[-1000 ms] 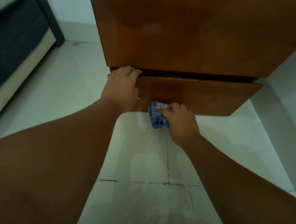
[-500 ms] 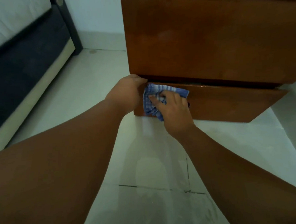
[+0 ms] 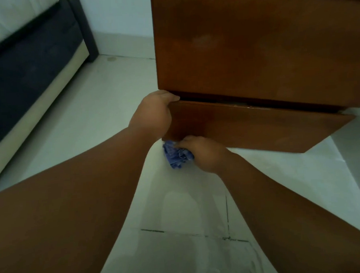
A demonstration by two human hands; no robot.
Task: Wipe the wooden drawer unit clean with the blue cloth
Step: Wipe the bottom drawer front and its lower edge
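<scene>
The wooden drawer unit stands on the floor ahead, its glossy brown front facing me. Its bottom drawer is pulled slightly out. My left hand grips the top left corner of that drawer, fingers hooked over its upper edge. My right hand is shut on the bunched blue checked cloth, held at the drawer's lower left corner, just at its bottom edge above the floor.
Pale tiled floor with dark grout lines runs under the unit. A dark bed frame or sofa with a pale base stands along the left. A white wall lies behind.
The cloth and my right hand moved down from the drawer's upper left front to its bottom left corner, and the cloth is now bunched. My left hand kept its grip on the drawer corner.
</scene>
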